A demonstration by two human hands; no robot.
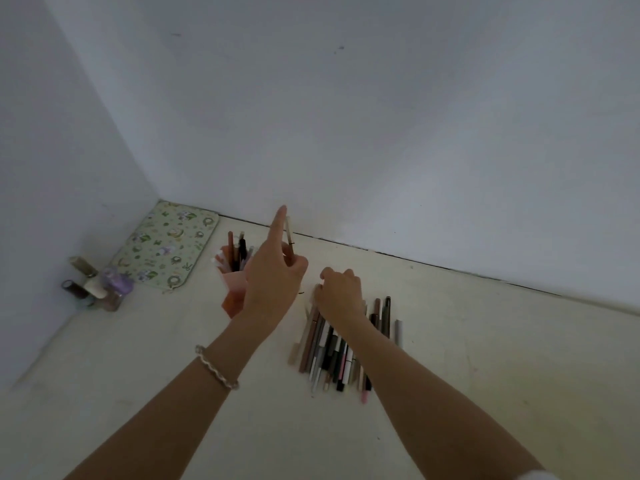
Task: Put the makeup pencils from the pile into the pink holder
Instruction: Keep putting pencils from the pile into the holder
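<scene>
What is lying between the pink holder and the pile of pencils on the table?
In the head view, the left hand, holding one pencil upright, fills the gap between the pink holder and the pile; nothing else shows there.

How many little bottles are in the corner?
4, as far as shows. A tall one with a gold cap, a dark-capped one, a cream-capped one and a purple one huddle together beside the flowery mat. More may hide behind.

pink holder [232,284] upright with several pencils; pile [337,351] flat just right
</scene>
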